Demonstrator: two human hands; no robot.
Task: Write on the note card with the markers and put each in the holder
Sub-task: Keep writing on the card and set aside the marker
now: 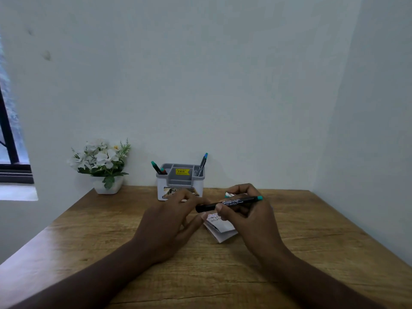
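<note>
Wooden and brown, the table holds everything, pushed up against a pale wall. Both hands are over the middle of it, close together.

The right hand holds a black marker with its fingers wrapped around it. The marker lies almost flat, with its teal end pointing right and its dark end pointing left. The left hand has its fingers loosely spread, and its fingertips reach up to the dark end of the marker. I cannot tell if they pinch it or only touch it.

Under the hands lies the white note card, on top of a small stack of paper. Some writing shows on its top part. The right hand covers one side of it.

Behind the hands, by the wall, stands the grey and white holder with a yellow sticker inside. Two markers with teal tips lean in its left slot. One more marker stands in its right slot.

A white pot of white flowers sits in the far left corner of the table. A dark window frame shows at the left edge.
</note>
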